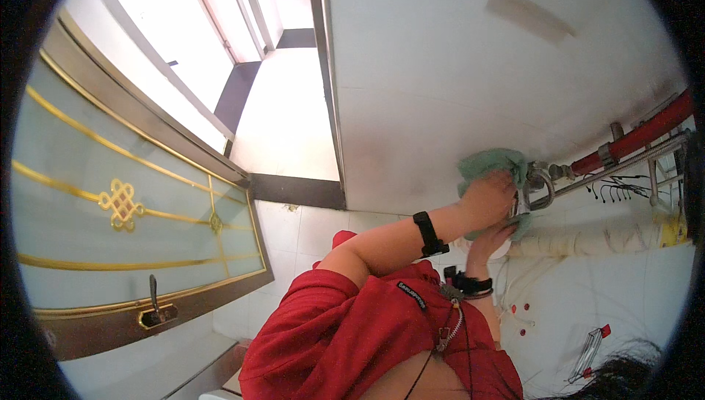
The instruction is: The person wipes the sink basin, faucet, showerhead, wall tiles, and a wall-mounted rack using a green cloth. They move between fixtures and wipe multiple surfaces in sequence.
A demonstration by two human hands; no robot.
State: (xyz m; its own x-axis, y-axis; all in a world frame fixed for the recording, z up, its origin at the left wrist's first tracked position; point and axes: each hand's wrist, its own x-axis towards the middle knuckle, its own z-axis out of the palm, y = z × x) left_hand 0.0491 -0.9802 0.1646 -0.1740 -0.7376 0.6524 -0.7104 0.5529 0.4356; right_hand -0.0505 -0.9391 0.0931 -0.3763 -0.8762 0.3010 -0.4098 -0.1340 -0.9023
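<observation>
Along the pale, smooth wall, beside a curved silver metal fitting: one crumpled green cloth, gripped in the left hand; right hand at its lower fold, grip unclear.

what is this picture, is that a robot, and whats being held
There is no robot here: these are a person's bare hands. The one picture comes from a wide fisheye camera on the person's head, looking down, so straight edges bend near the rim. The left hand holds a green cloth beside a metal fitting near a white wall. The right hand is just below, by the cloth's lower part; its exact grip is hard to make out. A red pipe runs off to the right. At the far left stands a glass-panelled door with gold trim.
</observation>
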